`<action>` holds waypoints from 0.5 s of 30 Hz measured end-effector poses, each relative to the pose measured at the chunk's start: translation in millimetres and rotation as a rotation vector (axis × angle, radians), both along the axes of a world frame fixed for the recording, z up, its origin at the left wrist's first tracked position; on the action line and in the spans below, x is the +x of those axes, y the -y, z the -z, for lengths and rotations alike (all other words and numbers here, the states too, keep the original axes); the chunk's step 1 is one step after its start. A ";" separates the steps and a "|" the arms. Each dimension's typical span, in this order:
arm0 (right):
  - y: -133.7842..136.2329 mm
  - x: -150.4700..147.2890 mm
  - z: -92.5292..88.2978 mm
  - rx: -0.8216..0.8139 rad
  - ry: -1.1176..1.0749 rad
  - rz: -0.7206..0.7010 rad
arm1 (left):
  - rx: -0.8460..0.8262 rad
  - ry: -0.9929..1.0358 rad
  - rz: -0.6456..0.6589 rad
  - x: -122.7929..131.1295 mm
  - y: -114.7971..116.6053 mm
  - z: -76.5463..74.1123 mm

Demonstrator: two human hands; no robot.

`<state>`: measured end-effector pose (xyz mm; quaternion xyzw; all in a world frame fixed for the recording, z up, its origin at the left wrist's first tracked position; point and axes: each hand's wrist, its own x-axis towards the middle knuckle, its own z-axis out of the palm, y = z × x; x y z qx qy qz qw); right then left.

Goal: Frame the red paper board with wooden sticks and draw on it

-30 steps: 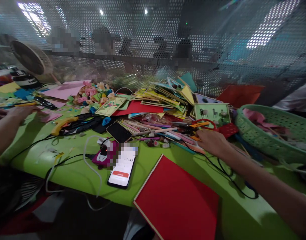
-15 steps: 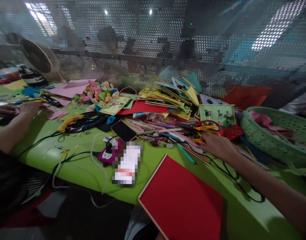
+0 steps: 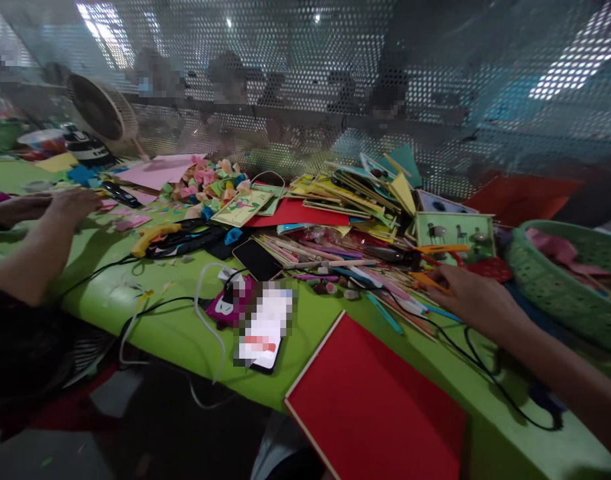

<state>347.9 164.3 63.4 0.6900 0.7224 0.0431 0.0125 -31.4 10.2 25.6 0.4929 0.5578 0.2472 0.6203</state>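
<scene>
My right hand [image 3: 462, 290] reaches over the pile at the right, its fingers closed on an orange handle of a dark-headed tool [image 3: 430, 281] that looks like pliers. Under that hand lie thin sticks and pens [image 3: 385, 313]. A red board with a pale wooden edge [image 3: 380, 400] overhangs the table's front edge, close to me. At its lower edge a small skin-toned patch shows, perhaps part of my left hand; its fingers are hidden. Left of the board lies a lit phone [image 3: 265, 327], beside a purple plug block [image 3: 230, 303].
A co-worker's hands [image 3: 70, 203] work at the far left. A green basket [image 3: 560, 287] stands at right. Stacked craft cards [image 3: 355, 197], a dark phone [image 3: 258, 260], a yellow-handled glue gun [image 3: 155, 239] and a fan [image 3: 98, 110] lie or stand along the green table [image 3: 175, 333]. Cables cross it.
The view has swung slightly left, so things sit further right. My right hand and the orange-handled tool have shifted a little right relative to the pile. The co-worker's hands moved slightly.
</scene>
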 end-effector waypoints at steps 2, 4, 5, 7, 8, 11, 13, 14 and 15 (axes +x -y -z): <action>-4.9 -9.5 -3.6 0.000 -0.041 -0.042 | -0.002 0.012 -0.022 -0.8 1.4 -0.9; -11.9 -27.6 -2.9 -0.003 -0.083 -0.110 | -0.008 0.018 -0.041 0.5 3.9 -2.1; -15.7 -39.6 -1.3 -0.005 -0.098 -0.142 | -0.010 0.021 -0.046 2.0 5.4 -2.8; -23.4 -66.5 3.7 -0.013 -0.115 -0.195 | -0.017 0.025 -0.053 6.3 8.8 -4.4; -27.3 -79.6 6.5 -0.017 -0.120 -0.215 | -0.022 0.026 -0.055 8.8 10.7 -5.2; -38.3 -104.6 11.9 -0.027 -0.129 -0.267 | -0.038 0.033 -0.048 17.0 16.1 -6.3; -43.7 -101.4 10.7 -0.022 -0.117 -0.281 | -0.058 0.041 -0.042 22.3 19.8 -5.1; -45.3 -93.2 8.5 -0.013 -0.103 -0.273 | -0.071 0.048 -0.040 24.9 21.8 -3.8; -46.0 -81.2 5.6 0.003 -0.082 -0.248 | -0.085 0.059 -0.038 27.5 24.1 -2.1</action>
